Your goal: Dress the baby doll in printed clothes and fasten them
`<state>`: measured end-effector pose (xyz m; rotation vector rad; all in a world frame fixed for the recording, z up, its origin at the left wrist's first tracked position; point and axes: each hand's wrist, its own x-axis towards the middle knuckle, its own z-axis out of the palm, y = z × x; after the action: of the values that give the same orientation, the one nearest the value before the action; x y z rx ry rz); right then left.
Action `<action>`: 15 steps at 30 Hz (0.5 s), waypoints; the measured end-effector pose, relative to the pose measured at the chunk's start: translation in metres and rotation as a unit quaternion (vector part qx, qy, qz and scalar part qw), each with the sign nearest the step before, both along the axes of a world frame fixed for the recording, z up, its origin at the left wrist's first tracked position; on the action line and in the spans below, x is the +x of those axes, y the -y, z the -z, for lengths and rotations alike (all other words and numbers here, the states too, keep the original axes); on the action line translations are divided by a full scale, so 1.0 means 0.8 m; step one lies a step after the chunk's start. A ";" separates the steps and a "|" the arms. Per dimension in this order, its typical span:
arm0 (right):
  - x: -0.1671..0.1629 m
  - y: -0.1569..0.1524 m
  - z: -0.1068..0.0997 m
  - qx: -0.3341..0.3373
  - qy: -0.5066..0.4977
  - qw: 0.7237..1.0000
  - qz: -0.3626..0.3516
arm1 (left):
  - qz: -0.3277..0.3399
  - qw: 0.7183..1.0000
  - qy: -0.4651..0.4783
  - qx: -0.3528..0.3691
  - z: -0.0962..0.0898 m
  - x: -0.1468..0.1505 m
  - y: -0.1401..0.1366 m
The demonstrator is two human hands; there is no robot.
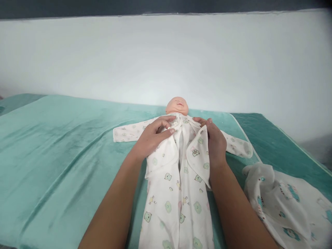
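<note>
A pale teal plush cover [64, 145] is spreading across the left and middle, with long creases running through it. One long white sleeve [129, 133] is reaching out sideways over this cover. Next, the left hand [154, 135] is coming in over the chest of a white fabric top printed with small green animals [162, 155], its thumb and fingers pinching the front edge below the neck. A bald, peach-coloured doll [178, 105] is lying face up in the middle, its head near the white wall [155, 62], and is wearing the top, whose front is hanging open. White trouser legs in a matching print [168, 214] are stretching below towards the viewer. The right hand [216, 143] is grasping the top's opposite edge, where a rounded front flap [198, 154] is standing raised; its fingers are partly hiding behind the fabric, so their exact grip is hard to judge. Beyond it, the other sleeve [238, 147] is pointing outward, close to a darker teal surface [249, 128]. At far right, a crumpled white cloth with blue-green figures [287, 204] is lying beside the right forearm.
</note>
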<state>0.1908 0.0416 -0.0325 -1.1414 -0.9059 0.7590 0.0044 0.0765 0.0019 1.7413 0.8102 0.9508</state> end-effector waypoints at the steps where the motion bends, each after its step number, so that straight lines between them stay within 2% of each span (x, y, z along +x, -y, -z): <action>1: 0.000 0.000 -0.001 -0.009 -0.015 1.000 -0.001 | -0.015 1.000 0.003 -0.004 0.001 0.001 -0.001; 6: 0.002 0.000 -0.006 -0.054 -0.112 0.992 0.001 | -0.078 0.997 0.011 0.003 0.010 0.005 -0.006; 8: 0.002 0.000 -0.008 -0.069 -0.114 0.991 0.020 | -0.111 0.994 -0.002 0.019 0.014 0.008 -0.007; 12: 0.001 0.002 -0.011 -0.104 -0.020 0.992 0.066 | -0.152 0.985 -0.045 0.061 0.019 0.013 -0.008; 15: -0.003 0.002 -0.012 -0.091 0.073 0.991 0.072 | -0.162 0.977 -0.104 0.097 0.020 0.013 -0.010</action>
<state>0.1888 0.0404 -0.0227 -1.4231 -0.8777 0.6558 0.0148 0.0845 -0.0144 1.9355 1.1992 1.1033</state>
